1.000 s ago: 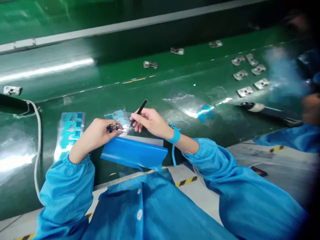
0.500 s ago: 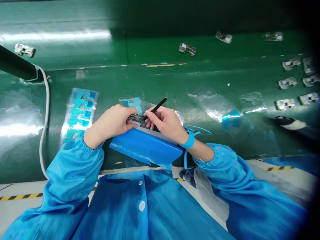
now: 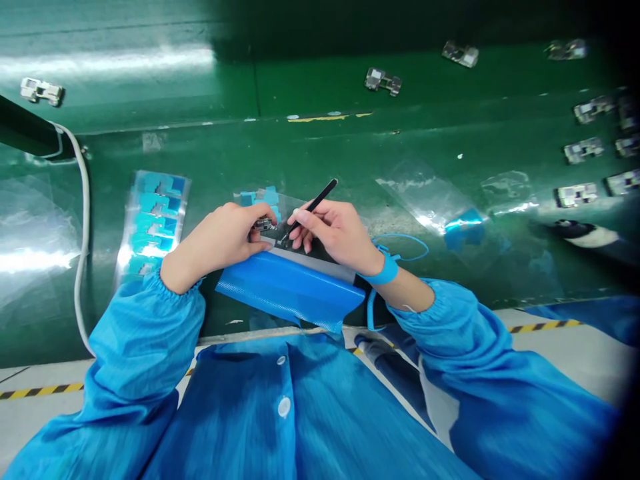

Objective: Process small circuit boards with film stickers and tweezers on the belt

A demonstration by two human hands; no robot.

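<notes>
My left hand [image 3: 227, 230] grips a small silvery circuit board [image 3: 264, 223] between thumb and fingers, which partly cover it. Black tweezers [image 3: 320, 197] are in my right hand [image 3: 327, 233], tips slanting down to a dark film sheet [image 3: 327, 259] beside the board. Whether the tips hold anything is too small to tell. Under both hands lies a blue textured sheet [image 3: 295, 287], its top edge bordered by a pale strip. Light-blue die-cut film pieces [image 3: 263, 196] lie just behind the board.
To the left lies a clear sheet of blue stickers [image 3: 155, 223], near a white cable [image 3: 85, 220]. Several circuit boards [image 3: 577, 194] stand at the right; others, like this board [image 3: 383, 81], lie farther back. A clear bag [image 3: 425, 193] and a black-and-white object [image 3: 585, 233] are rightward.
The view has shifted slightly. The board in my left hand shows more from under the fingers. My right hand has moved slightly, and the tweezers' tips now show beside the board.
</notes>
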